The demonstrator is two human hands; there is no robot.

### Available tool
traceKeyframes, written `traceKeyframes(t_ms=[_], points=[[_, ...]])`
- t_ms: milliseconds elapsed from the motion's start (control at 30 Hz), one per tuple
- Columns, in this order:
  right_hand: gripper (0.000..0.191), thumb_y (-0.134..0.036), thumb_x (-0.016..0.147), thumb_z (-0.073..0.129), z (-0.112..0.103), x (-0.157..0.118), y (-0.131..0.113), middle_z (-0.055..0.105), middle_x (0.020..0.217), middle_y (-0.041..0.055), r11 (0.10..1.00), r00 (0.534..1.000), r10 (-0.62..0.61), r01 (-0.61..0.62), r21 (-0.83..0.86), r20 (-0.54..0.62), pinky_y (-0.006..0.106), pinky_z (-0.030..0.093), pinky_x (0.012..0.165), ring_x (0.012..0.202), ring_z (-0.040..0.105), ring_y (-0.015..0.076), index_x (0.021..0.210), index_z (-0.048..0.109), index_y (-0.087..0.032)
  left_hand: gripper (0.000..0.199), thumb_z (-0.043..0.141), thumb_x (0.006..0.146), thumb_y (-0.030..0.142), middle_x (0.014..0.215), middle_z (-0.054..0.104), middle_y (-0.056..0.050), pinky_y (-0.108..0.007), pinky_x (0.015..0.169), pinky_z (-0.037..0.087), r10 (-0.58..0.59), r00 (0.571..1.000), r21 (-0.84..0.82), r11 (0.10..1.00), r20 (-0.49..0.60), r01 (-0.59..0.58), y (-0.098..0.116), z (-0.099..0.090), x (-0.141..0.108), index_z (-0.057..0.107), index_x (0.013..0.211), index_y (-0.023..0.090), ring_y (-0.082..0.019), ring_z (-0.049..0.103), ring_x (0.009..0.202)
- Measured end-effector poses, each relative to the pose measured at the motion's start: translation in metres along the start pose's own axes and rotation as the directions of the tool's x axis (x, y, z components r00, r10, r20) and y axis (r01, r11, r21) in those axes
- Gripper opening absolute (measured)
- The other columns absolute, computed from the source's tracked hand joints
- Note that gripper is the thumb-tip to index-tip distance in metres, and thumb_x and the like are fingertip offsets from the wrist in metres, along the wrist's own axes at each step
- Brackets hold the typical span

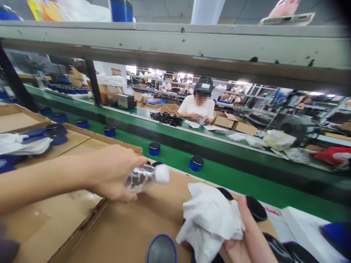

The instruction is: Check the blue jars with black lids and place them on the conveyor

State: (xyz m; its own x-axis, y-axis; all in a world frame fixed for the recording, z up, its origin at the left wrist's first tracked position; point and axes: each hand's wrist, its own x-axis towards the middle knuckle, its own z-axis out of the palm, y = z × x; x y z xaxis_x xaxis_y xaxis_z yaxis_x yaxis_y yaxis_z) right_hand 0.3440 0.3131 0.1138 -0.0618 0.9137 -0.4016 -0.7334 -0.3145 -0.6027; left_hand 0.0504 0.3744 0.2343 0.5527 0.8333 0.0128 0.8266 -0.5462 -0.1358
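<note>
Clearly the left hand (115, 171) grips a small clear bottle (145, 177) tipped over the cardboard (131, 226); the right hand (246, 233) clutches a white cloth (211, 219). Liquid, perhaps, could spill past the cloth.

Small clear plastic bottle (145, 177), white cap, tipped near horizontal w/ cap pointing right, dark contents/print inside, blurry. Gripped in left hand (113, 171) above cardboard sheet (131, 226). White cloth (210, 219), crumpled, bunched in right hand (246, 237), lower right, hanging over cardboard & partly covering a dark round lid. Bottle and cloth apart, not touching.
</note>
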Motion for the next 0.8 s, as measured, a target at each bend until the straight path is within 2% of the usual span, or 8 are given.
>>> traceKeyframes(t_ms=[100,200,267,333,467,667,733,800], points=[[0.059,-0.023,0.046,0.099,0.010,-0.002,0.015,0.075,0.098,0.0037,0.996,0.996,-0.080,0.079,0.044,0.023,0.023,0.060,0.066,0.076,0.071,0.0192,0.098,0.070,-0.019,0.030,0.071,0.062,0.036,0.073,0.074,-0.012,-0.040,0.049,0.052,0.110,0.985,0.099,0.987,0.130,-0.123,0.032,-0.003,0.012,0.068,0.084,0.015,-0.037,0.072,0.060],[0.057,-0.019,0.050,0.098,0.024,-0.008,0.029,0.073,0.086,0.0016,0.980,0.982,-0.191,0.191,-0.057,-0.003,0.016,0.055,0.058,0.065,0.067,0.0128,0.092,0.059,-0.019,0.026,0.069,0.063,0.028,0.073,0.074,-0.011,-0.043,0.051,0.054,0.159,0.973,0.166,0.968,0.167,-0.187,0.047,-0.004,0.021,0.068,0.085,0.014,-0.038,0.072,0.061],[0.059,-0.022,0.054,0.098,0.030,-0.010,0.035,0.071,0.077,-0.0009,0.980,0.983,-0.183,0.182,-0.084,-0.003,0.012,0.050,0.051,0.060,0.064,0.0094,0.091,0.052,-0.020,0.026,0.069,0.062,0.023,0.073,0.073,-0.012,-0.044,0.051,0.054,0.185,0.965,0.206,0.953,0.188,-0.223,0.053,-0.005,0.024,0.069,0.086,0.012,-0.038,0.072,0.063],[0.061,-0.024,0.057,0.097,0.031,-0.011,0.040,0.071,0.076,-0.0012,0.985,0.988,-0.151,0.150,-0.080,-0.013,0.013,0.051,0.050,0.058,0.065,0.0096,0.096,0.050,-0.020,0.027,0.070,0.062,0.021,0.074,0.073,-0.013,-0.042,0.050,0.053,0.194,0.960,0.238,0.941,0.200,-0.239,0.057,-0.006,0.027,0.070,0.087,0.011,-0.037,0.072,0.063],[0.057,-0.022,0.063,0.095,0.025,-0.008,0.044,0.075,0.087,0.0007,0.994,0.994,-0.107,0.107,-0.035,0.000,0.024,0.061,0.065,0.068,0.071,0.0160,0.098,0.050,-0.019,0.028,0.070,0.060,0.018,0.078,0.074,-0.015,-0.038,0.048,0.049,0.177,0.961,0.272,0.934,0.211,-0.232,0.061,-0.009,0.029,0.071,0.088,0.012,-0.036,0.072,0.067],[0.047,-0.018,0.069,0.091,0.024,-0.008,0.043,0.076,0.088,-0.0003,0.999,0.998,-0.039,0.038,0.034,0.044,0.032,0.062,0.083,0.080,0.075,0.0210,0.096,0.053,-0.020,0.026,0.068,0.061,0.020,0.076,0.074,-0.014,-0.039,0.050,0.048,0.168,0.973,0.207,0.958,0.157,-0.199,0.051,-0.004,0.024,0.069,0.086,0.015,-0.038,0.071,0.067],[0.045,-0.019,0.069,0.091,0.023,-0.009,0.039,0.076,0.089,0.0009,0.999,0.998,-0.046,0.045,0.027,0.039,0.033,0.061,0.084,0.082,0.075,0.0225,0.096,0.056,-0.020,0.028,0.070,0.063,0.027,0.079,0.074,-0.012,-0.038,0.052,0.049,0.139,0.984,0.141,0.978,0.112,-0.155,0.036,-0.003,0.017,0.068,0.089,0.016,-0.037,0.071,0.068],[0.043,-0.022,0.069,0.092,0.018,-0.011,0.031,0.076,0.094,0.0037,0.999,0.999,-0.035,0.035,-0.002,0.033,0.034,0.062,0.083,0.086,0.074,0.0238,0.098,0.060,-0.020,0.031,0.073,0.065,0.035,0.081,0.074,-0.007,-0.033,0.054,0.049,0.053,0.998,0.043,0.998,0.028,-0.054,0.012,-0.003,0.009,0.067,0.091,0.019,-0.032,0.071,0.068]])
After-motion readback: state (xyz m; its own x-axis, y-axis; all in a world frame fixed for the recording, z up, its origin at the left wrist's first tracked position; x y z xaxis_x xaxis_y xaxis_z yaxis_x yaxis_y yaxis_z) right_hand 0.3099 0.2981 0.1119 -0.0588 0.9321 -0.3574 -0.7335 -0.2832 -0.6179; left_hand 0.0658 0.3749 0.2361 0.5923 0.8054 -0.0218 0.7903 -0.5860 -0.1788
